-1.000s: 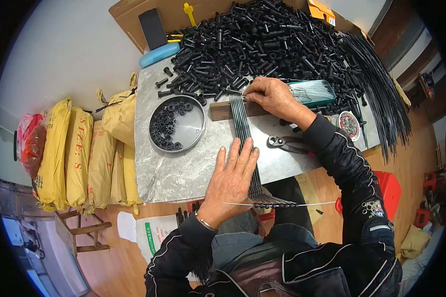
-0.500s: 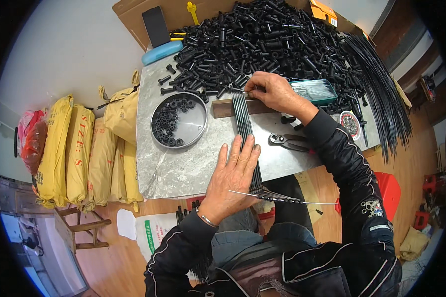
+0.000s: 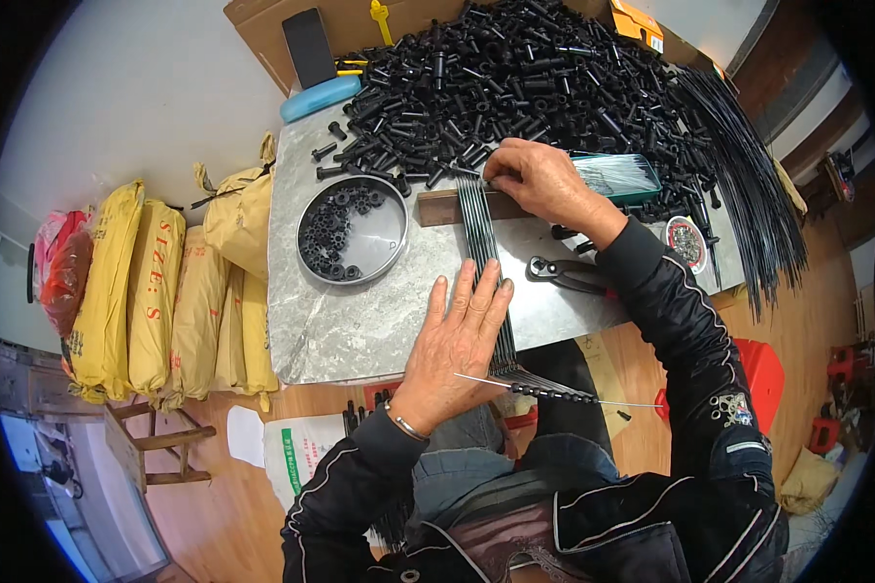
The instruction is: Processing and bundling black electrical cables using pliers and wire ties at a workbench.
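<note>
A row of thin dark rods (image 3: 478, 231) runs side by side from a wooden bar (image 3: 439, 208) over the table's front edge. My left hand (image 3: 457, 340) lies flat on the rods, fingers stretched out. At their near ends, a thin metal wire (image 3: 627, 402) strung with small black pieces (image 3: 554, 394) sits crosswise above my lap. My right hand (image 3: 542, 185) is at the far ends, by the bar, thumb and fingertips pinched together. Whatever is between those fingertips is too small to make out.
A heap of black tubular parts (image 3: 515, 78) covers the back of the table. Around the rods are a round metal dish (image 3: 379, 233) of black rings, pliers (image 3: 569, 275), a teal box (image 3: 617, 177) of thin white pieces and a small tub (image 3: 685, 245). Long black rods (image 3: 749, 185) overhang the right edge.
The fingertips of my right hand have shifted slightly at the far ends of the rods. My left hand stays flat in nearly the same place.
</note>
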